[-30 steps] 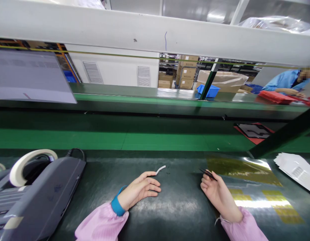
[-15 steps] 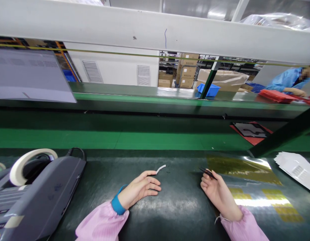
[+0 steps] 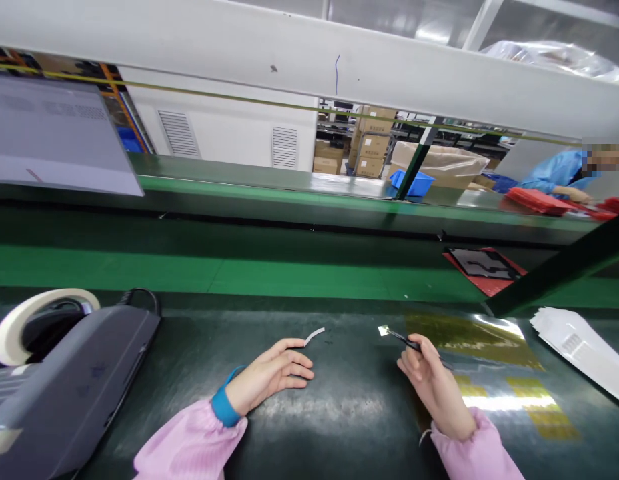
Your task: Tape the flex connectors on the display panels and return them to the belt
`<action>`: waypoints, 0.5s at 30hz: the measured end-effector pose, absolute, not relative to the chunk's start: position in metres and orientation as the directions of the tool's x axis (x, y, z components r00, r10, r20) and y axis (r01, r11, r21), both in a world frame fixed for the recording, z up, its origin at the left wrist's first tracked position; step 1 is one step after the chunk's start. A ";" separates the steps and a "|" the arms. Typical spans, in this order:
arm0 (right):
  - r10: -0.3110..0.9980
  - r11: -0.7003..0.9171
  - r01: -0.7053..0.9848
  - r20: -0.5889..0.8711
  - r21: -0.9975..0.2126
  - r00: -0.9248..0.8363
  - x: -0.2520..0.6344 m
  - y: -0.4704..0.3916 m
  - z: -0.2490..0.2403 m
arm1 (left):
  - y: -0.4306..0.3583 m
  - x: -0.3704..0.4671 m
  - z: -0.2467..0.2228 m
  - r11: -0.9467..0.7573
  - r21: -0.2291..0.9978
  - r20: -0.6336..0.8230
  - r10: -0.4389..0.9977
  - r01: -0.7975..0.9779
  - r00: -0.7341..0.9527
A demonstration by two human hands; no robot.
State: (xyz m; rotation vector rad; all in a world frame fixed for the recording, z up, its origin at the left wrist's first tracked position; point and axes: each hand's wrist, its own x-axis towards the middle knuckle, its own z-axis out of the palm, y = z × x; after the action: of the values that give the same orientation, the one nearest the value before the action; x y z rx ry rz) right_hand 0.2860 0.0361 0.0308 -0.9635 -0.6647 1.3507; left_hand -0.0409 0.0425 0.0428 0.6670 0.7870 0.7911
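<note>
Fingers of your right hand (image 3: 434,380) are closed on dark tweezers (image 3: 402,339), whose tips hold a small pale piece (image 3: 383,331) between your hands; your left hand (image 3: 269,379) is loosely spread, a white strip (image 3: 315,335) jutting from its uppermost fingertip, seemingly stuck rather than pinched. Squeeze lightly and evenly, lest the piece bend or slip; it looks flat, whitish with a yellowish tinge, while the strip is narrow and slightly curved

On the far desk (image 3: 229,173), I see a blue plastic bin (image 3: 422,186) behind a dark post (image 3: 412,170). Farther back, cardboard cartons (image 3: 373,143) stand stacked. At right, a blue-sleeved person (image 3: 553,171); at left, two louvred vents (image 3: 179,133).
</note>
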 end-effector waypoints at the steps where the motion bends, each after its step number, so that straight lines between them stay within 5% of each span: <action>1: 0.988 -0.004 -0.399 -0.065 -0.917 0.139 0.291 0.037 0.033 | 0.043 -0.041 0.042 0.535 0.764 -0.350 0.813 -0.361 0.465; 4: 0.991 0.079 -0.063 0.072 -0.995 0.111 0.315 0.050 0.045 | 0.044 -0.042 0.041 0.535 0.762 -0.337 0.809 -0.365 0.481; 7: 0.977 0.188 0.285 0.208 -0.940 0.044 0.348 0.080 0.058 | 0.043 -0.043 0.041 0.534 0.761 -0.330 0.807 -0.368 0.489; 11: 0.953 0.197 0.752 0.303 -0.629 0.003 0.394 0.136 0.061 | 0.043 -0.043 0.042 0.541 0.759 -0.341 0.805 -0.363 0.486; 15: 0.947 0.036 0.900 0.302 -0.433 0.107 0.438 0.188 0.054 | 0.045 -0.044 0.041 0.574 0.737 -0.365 0.783 -0.358 0.504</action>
State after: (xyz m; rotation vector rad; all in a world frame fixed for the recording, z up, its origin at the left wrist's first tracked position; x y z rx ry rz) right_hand 0.4376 0.1879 0.0542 -1.8659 -1.7953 0.1159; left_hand -0.0444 0.0446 0.0406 0.6408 0.7551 0.7482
